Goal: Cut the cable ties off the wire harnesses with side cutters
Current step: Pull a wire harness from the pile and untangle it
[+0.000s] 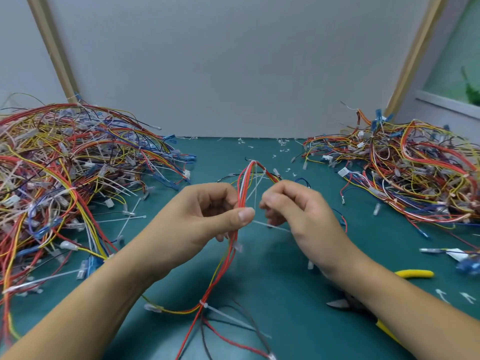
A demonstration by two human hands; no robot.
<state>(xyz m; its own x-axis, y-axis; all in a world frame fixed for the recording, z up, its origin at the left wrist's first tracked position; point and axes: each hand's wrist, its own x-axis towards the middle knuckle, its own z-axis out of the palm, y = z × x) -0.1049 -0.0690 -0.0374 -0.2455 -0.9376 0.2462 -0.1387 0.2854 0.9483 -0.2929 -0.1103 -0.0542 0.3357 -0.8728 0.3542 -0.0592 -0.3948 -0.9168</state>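
Pinching harness (240, 203) in left hand (207, 216) | right hand (298, 211) gripping tie (255, 196) | cutters (414, 274) beside wrist

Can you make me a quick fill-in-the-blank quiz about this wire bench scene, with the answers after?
1. The left hand pinches a harness of mostly ____ wires.
2. The side cutters lying under the right forearm have ____ handles.
3. The bench mat is ____ in colour.
4. The bigger wire pile sits on the person's ____ side.

Answers: red; yellow; green; left
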